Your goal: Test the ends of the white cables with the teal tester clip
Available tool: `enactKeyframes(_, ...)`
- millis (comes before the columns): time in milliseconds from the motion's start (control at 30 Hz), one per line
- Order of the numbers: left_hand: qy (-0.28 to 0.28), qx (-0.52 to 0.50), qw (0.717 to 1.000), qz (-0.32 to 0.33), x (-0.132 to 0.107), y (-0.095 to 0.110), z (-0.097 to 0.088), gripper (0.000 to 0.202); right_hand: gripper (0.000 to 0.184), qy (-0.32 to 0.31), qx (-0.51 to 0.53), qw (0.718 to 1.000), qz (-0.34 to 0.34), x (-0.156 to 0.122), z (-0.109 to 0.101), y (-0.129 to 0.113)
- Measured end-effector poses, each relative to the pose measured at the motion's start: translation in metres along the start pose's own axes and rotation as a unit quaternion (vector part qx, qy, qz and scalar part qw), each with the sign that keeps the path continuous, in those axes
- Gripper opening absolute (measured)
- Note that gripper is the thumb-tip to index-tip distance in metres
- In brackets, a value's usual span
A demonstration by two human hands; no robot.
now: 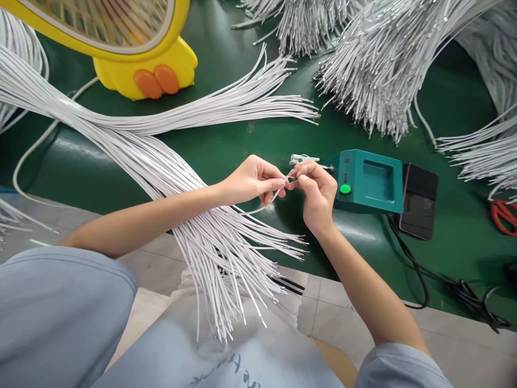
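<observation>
My left hand (258, 180) is closed, thumb and forefinger pinching a thin white wire (277, 195) near its end. My right hand (318, 196) meets it fingertip to fingertip, its fingers pinched at the tip of the same wire. The exact tip is hidden by the fingers. Just behind my right fingers, a small teal machine (351, 172) with a green button has a metal shaft and a white clip-like part (301, 158) at its left side. Under my left forearm spreads a bundle of white wires (226, 242), whose ends hang over the table edge.
A yellow fan (145, 70) stands at the back left. Another branch of wires (210, 110) lies across the green table (250, 145). Large wire bundles (379, 64) fill the back right. To the right are a phone (420, 202), red-handled scissors (503, 215) and black cables (444, 280).
</observation>
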State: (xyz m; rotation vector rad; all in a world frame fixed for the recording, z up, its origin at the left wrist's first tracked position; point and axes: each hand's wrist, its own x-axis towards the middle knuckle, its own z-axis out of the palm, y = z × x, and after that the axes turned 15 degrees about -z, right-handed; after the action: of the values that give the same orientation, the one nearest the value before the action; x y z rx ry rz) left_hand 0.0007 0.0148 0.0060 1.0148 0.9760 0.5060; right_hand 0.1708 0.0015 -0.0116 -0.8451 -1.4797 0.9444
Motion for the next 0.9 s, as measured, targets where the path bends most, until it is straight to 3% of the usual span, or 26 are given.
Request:
enactKeyframes(200,-0.018,-0.006,1.0,-0.012,-0.0031,0.0044,0.0022,0.016,0.019,-0.049,-0.015,0.999,-0.009,0.0017,0.0017,-0.0063)
enactKeyframes(333,0.008,-0.018,1.0,0.009,-0.0021,0.003,0.0032,0.015,0.02,-0.067,-0.032,0.997,-0.005,0.0019,-0.0001,-0.0053)
enactKeyframes(567,0.056,-0.042,0.997,0.043,-0.0004,0.0027,0.0026,0.014,0.009,0.038,-0.091,0.994,-0.048,-0.0042,0.0034,-0.003)
enactKeyframes(900,0.052,-0.002,0.998,0.04,-0.0009,-0.0001,0.001,0.008,0.019,0.007,-0.001,1.0,0.01,-0.0052,0.001,-0.0028)
